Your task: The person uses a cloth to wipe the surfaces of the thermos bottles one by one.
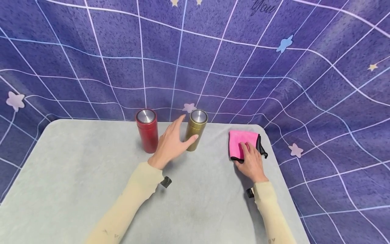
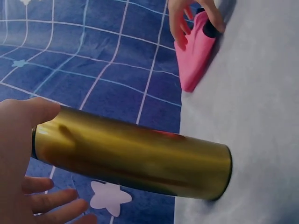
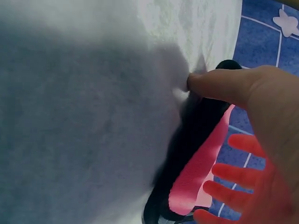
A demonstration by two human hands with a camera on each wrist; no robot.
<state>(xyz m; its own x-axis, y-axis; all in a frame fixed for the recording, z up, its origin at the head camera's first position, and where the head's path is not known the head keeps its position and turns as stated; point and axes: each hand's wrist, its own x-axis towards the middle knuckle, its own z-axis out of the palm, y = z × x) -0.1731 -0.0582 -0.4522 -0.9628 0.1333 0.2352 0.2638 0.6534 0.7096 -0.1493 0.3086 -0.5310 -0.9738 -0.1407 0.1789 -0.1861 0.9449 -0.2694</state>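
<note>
A gold thermos bottle (image 1: 192, 133) with a silver lid stands upright near the table's far edge. Around its left side, my left hand (image 1: 172, 142) has its fingers spread. The thumb overlaps the bottle (image 2: 135, 156) in the left wrist view, and whether it touches cannot be seen. At the far right lies a folded pink cloth (image 1: 236, 144) with black edging. My right hand (image 1: 253, 165) reaches over it, fingers loosely bent above the pink surface. In the right wrist view the thumb (image 3: 219, 86) lies along the cloth's black edge (image 3: 198, 123), apart from the other fingers.
A red thermos bottle (image 1: 148, 134) stands upright just left of my left hand. The pale grey table (image 1: 76, 176) has rounded far corners. Behind and to the right hangs a purple-blue cloth backdrop (image 1: 161, 44) with grid lines and stars.
</note>
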